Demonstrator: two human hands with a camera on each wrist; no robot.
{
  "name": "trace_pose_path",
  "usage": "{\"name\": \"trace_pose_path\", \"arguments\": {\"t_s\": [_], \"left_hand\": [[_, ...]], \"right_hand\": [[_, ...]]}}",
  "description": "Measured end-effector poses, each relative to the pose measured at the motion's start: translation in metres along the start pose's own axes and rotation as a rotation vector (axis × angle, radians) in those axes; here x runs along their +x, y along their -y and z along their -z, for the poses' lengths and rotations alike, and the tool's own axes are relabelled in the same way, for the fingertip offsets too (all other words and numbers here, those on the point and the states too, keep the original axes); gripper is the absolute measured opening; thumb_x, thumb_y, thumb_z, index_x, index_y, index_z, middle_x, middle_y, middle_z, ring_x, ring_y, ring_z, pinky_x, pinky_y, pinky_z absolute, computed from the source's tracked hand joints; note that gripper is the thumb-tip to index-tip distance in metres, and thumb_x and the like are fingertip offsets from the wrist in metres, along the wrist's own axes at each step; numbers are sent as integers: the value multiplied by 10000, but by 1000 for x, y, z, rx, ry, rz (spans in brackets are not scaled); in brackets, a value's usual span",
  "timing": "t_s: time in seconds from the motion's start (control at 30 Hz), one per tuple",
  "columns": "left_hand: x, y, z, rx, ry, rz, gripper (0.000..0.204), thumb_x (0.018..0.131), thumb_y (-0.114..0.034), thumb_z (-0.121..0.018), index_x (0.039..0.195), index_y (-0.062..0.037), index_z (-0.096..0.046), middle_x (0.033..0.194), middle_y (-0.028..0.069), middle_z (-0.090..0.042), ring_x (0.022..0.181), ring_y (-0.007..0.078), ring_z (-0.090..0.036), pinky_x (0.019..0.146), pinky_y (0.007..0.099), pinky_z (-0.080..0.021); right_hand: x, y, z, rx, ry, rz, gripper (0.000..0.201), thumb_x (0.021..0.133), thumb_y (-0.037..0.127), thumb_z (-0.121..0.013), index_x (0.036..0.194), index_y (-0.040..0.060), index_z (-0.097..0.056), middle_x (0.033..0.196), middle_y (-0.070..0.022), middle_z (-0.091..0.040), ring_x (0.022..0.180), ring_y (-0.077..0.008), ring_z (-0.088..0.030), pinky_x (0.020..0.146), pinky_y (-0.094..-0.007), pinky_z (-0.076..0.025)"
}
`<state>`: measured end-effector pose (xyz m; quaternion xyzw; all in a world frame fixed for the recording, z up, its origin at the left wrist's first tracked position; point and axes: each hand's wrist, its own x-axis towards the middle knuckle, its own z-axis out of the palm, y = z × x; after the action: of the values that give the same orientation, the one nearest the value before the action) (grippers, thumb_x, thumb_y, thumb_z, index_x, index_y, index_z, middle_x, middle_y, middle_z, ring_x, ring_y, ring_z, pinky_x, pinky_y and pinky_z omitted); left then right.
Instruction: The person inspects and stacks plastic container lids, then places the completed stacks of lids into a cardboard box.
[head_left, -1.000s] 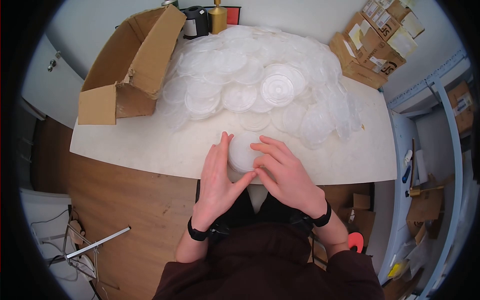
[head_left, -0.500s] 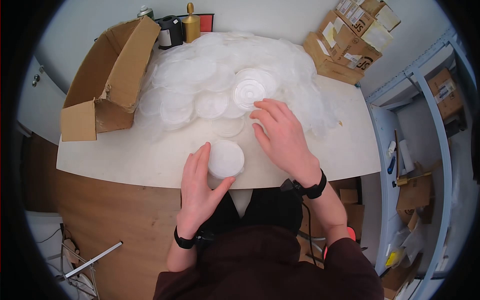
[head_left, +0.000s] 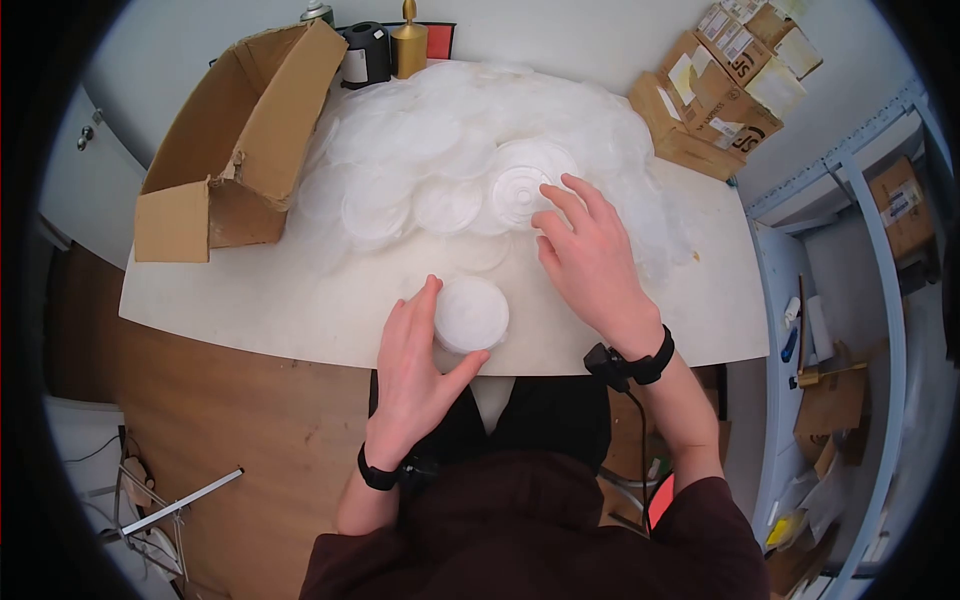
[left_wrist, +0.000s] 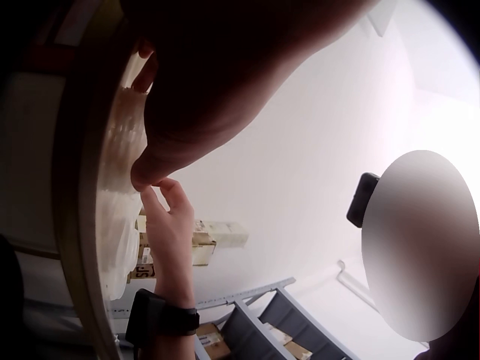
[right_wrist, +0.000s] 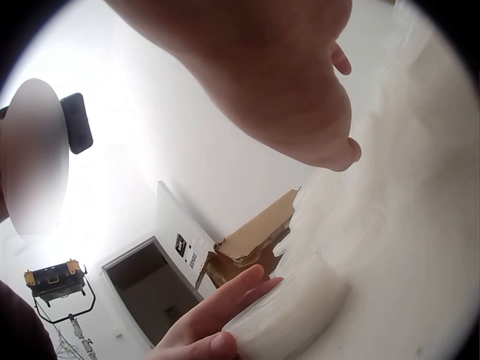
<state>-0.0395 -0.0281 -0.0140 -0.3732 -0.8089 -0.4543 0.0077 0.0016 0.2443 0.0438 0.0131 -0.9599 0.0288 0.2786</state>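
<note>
A short stack of round translucent plastic lids (head_left: 472, 316) stands near the table's front edge. My left hand (head_left: 408, 350) rests against its left and near sides, fingers extended and thumb spread; in the right wrist view the left fingers (right_wrist: 225, 296) lie along the stack's side. My right hand (head_left: 595, 255) is apart from the stack, fingers loosely bent and holding nothing. Its fingertips overlap the near side of a large pile of similar lids (head_left: 400, 150) in the head view. One ringed lid (head_left: 522, 193) lies on the pile just left of those fingertips.
An open cardboard box (head_left: 245, 140) stands at the table's left, with a black container (head_left: 366, 55) and a gold bottle (head_left: 409, 50) behind it. Taped cartons (head_left: 710, 100) are stacked at the back right. Blue-grey shelving (head_left: 850, 230) stands beyond the table's right edge.
Both hands were together at the stack. My right hand has left it and moved forward and right to the pile; my left hand has stayed beside the stack. The head view has shifted.
</note>
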Motion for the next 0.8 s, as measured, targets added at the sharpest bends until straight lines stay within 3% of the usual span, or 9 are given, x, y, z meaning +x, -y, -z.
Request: {"name": "trace_pose_path", "arguments": {"t_s": [0.2,0.33,0.4,0.47,0.5,0.6,0.67,0.8], "left_hand": [[2,3,0,17,3,-1,1062,857,-167,-959,1736,15,-391,1539,234,-633,1365,441,-627,1173,513,-507],[1,2,0,15,-1,-6,1102,860,-178,-966,1754,23,-354,1566,237,-626,1380,442,-625,1179,515,-506],[1,1,0,14,-2,2,1117,860,-183,-969,1760,24,-341,1582,239,-621,1387,442,-623,1180,516,-505],[2,-1,1,-4,29,38,1155,878,-236,-972,1761,70,-294,1625,257,-606,1452,451,-602,1306,607,-398],[2,-1,0,-4,33,39,1155,878,-236,-972,1761,70,-294,1625,257,-606,1452,451,-602,1306,607,-398],[1,0,-1,11,27,44,1162,879,-239,-973,1759,82,-284,1628,251,-607,1449,442,-606,1306,606,-400],[0,3,-1,-17,-8,-8,1133,857,-172,-968,1770,22,-326,1620,234,-609,1406,442,-613,1190,518,-502],[1,2,0,10,10,5,1136,843,-154,-968,1767,21,-330,1629,238,-599,1412,441,-609,1196,515,-500]], "right_hand": [[4,-8,-25,-55,3,38,154,899,13,-784,1041,41,-730,1442,-155,-712,1477,-399,-589,1167,-556,-533],[1,10,4,15,-51,5,141,903,25,-792,1013,45,-707,1420,-153,-722,1456,-402,-611,1139,-535,-560],[-6,27,26,229,37,-22,150,916,43,-801,1004,50,-679,1402,-156,-729,1424,-412,-636,1108,-509,-584],[-16,43,35,359,138,25,166,916,50,-804,1015,47,-670,1398,-162,-728,1415,-421,-639,1104,-501,-587],[-21,49,37,482,234,75,183,916,56,-807,1026,44,-662,1393,-167,-728,1406,-429,-643,1099,-493,-590],[-30,61,31,548,293,157,212,909,69,-814,1045,36,-655,1392,-174,-722,1400,-433,-642,1108,-498,-582],[-32,63,26,543,312,147,193,919,64,-810,1034,40,-656,1411,-168,-717,1418,-424,-638,1121,-499,-579],[-32,64,23,516,323,138,167,934,60,-800,1023,40,-661,1431,-170,-708,1431,-413,-636,1133,-495,-577]]}}
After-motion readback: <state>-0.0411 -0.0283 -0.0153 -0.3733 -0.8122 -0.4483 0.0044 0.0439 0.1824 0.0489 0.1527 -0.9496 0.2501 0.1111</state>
